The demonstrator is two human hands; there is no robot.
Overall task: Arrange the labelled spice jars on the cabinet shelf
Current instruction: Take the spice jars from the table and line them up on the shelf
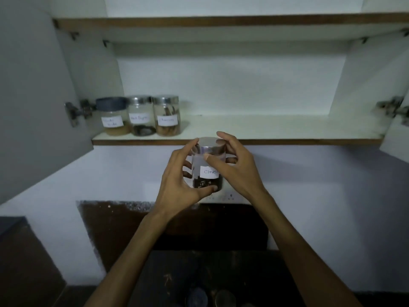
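Note:
I hold a clear cloves jar [209, 173] with a steel lid just below the front edge of the lower cabinet shelf [276, 129]. My left hand [179, 185] grips its left side and base. My right hand [234, 165] wraps its right side and lid, thumb across the front above the white label. Three labelled jars stand in a row at the shelf's left end: a blue-lidded jar [114, 117], a black pepper jar [141, 117] and a steel-lidded jar [167, 117] with brown sticks.
The cabinet doors stand open, left door [33, 96] and right door [398, 129], with hinges showing. An upper shelf [221, 21] runs above. Jar lids [223, 298] show on the dark counter at the bottom, below my arms.

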